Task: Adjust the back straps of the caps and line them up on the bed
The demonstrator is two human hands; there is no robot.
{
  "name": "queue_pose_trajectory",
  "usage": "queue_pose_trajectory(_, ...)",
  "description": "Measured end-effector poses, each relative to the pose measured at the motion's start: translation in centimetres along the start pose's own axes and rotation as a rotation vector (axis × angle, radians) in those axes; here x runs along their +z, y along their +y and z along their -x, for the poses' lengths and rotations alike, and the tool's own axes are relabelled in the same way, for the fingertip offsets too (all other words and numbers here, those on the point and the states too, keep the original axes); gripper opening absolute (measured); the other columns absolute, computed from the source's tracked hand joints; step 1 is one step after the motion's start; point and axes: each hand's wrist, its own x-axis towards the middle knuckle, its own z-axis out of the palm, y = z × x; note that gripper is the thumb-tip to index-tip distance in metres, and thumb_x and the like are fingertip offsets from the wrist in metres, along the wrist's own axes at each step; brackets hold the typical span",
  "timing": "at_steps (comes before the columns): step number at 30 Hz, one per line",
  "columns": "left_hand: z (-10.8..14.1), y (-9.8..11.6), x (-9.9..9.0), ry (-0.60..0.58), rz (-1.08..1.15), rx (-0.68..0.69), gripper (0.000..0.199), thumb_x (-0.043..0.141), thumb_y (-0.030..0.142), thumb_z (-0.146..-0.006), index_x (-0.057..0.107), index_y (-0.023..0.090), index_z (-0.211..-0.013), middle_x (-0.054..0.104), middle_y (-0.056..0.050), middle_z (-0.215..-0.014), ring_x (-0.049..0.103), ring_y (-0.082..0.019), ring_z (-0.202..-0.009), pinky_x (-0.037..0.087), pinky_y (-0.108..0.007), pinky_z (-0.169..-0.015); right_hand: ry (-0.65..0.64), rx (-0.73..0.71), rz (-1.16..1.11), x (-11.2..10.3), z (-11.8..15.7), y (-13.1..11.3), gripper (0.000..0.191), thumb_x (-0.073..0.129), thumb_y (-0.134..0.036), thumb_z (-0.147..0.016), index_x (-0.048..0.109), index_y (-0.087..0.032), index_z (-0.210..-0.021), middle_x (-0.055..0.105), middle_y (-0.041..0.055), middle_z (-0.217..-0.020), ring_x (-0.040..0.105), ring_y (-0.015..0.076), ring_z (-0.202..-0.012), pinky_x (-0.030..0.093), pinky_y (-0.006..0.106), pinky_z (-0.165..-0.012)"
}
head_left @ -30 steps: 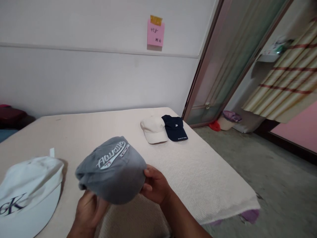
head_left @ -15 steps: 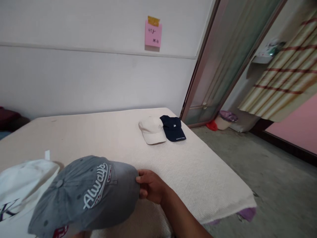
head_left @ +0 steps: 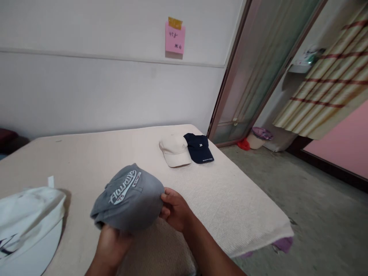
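Grey cloth, the embroidered cap [head_left: 135,203] is held up and tilted between two hands, over the pale covering [head_left: 235,207]. The right hand [head_left: 176,211] pinches the brim's edge between thumb and fingers; the left hand [head_left: 112,243] meets the crown's lower edge, but its fingers are blurred and partly hidden, so how tightly it is closed cannot be told. The step in hand looks like turning or adjusting the cap in the air; the next move calls for a steady brim pinch and support under the soft crown. A white cap [head_left: 31,222] lies left of the left hand; beyond the right hand sit a cream cap [head_left: 174,151] and a navy cap [head_left: 200,148], side by side.
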Motion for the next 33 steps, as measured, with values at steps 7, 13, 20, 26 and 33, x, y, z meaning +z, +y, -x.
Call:
queue_pose_trajectory(7,0.4,-1.4,1.9,-0.014,0.047,-0.154,0.025,0.051,0.003,-0.079,0.067,0.018,-0.090,0.074,-0.004,-0.083,0.069,-0.017,-0.067,0.057,-0.025,-0.058,0.073,-0.063,-0.002,-0.2,-1.4,-0.8,0.018,0.062,-0.028,-0.078,0.054,-0.014,-0.087,0.041,-0.0071,-0.055,0.029,0.0044,-0.044,0.024,0.019,-0.046)
queue_pose_trajectory(13,0.4,-0.9,1.4,-0.085,0.018,-0.282,0.019,0.052,0.005,-0.080,0.068,0.011,-0.088,0.074,-0.011,-0.090,0.070,-0.017,-0.071,0.057,-0.024,-0.057,0.265,-0.276,-0.021,0.0,-7.7,-4.2,0.017,0.066,-0.017,-0.070,0.050,-0.017,-0.077,0.047,-0.0066,-0.059,0.040,0.0052,-0.045,0.032,0.019,-0.046)
queue_pose_trajectory(20,0.3,0.3,1.5,0.024,0.029,-0.253,0.020,0.049,0.005,-0.080,0.067,0.011,-0.087,0.074,-0.010,-0.087,0.070,-0.018,-0.067,0.057,-0.024,-0.053,0.534,-0.305,-0.020,-4.3,-16.2,-3.5,0.024,0.062,-0.013,-0.072,0.039,-0.020,-0.071,0.051,-0.0059,-0.055,0.055,0.0089,-0.052,0.041,0.019,-0.047)
queue_pose_trajectory(26,0.4,0.7,1.5,0.106,0.030,-0.260,0.019,0.049,0.004,-0.080,0.065,0.010,-0.086,0.074,-0.009,-0.083,0.069,-0.017,-0.063,0.056,-0.023,-0.049,0.734,-0.252,-0.016,-8.1,-17.1,-0.6,0.028,0.062,-0.012,-0.071,0.035,-0.021,-0.074,0.052,-0.0064,-0.054,0.059,0.0112,-0.050,0.048,0.024,-0.049)
queue_pose_trajectory(33,0.5,0.4,1.4,0.094,0.040,-0.262,0.018,0.046,0.006,-0.083,0.063,0.009,-0.087,0.073,-0.010,-0.081,0.069,-0.017,-0.062,0.056,-0.023,-0.049,0.778,-0.217,-0.035,-7.0,-16.9,1.5,0.025,0.057,-0.010,-0.074,0.036,-0.022,-0.078,0.055,-0.0047,-0.061,0.066,0.0148,-0.059,0.055,0.030,-0.059)
